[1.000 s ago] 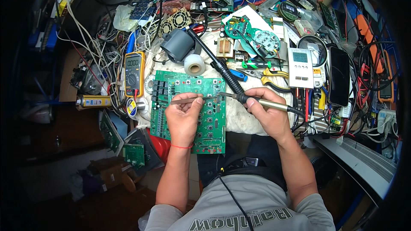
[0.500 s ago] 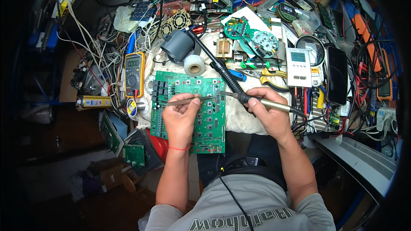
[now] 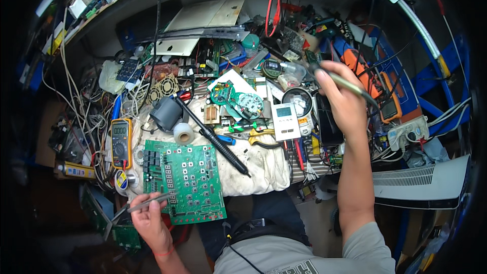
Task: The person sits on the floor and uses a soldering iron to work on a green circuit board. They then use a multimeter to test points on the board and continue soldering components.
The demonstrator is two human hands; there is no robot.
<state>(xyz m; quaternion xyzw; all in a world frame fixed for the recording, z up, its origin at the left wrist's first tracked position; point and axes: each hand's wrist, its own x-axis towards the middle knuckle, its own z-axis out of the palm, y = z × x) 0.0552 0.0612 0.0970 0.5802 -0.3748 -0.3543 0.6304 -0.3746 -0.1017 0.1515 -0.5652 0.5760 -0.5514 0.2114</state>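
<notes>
My left hand [image 3: 152, 223] grips metal tweezers [image 3: 147, 203] at the lower left edge of a green circuit board [image 3: 195, 172]. The tweezers' points reach over the board, though contact cannot be made out. Rows of small push buttons and a digit display sit on the board, which lies on a whitish cloth [image 3: 258, 170]. Raised at the right, my right hand [image 3: 345, 104] is closed around a soldering iron [image 3: 346, 82] with a pale metallic handle and a black cable. Its front end is blurred against the clutter behind. A black ribbed tube [image 3: 225, 152] lies beside the board.
A yellow multimeter [image 3: 121, 142] stands left of the board. A tape roll [image 3: 183, 133], yellow-handled pliers [image 3: 263, 139], a white device with a screen [image 3: 286, 122] and a black phone [image 3: 328, 120] lie around. Red leads [image 3: 274, 5] hang above piled electronic parts.
My right hand has lifted the soldering iron from the board, away to the upper right. My left hand has drawn back to the board's lower left with the tweezers. The view has shifted.
</notes>
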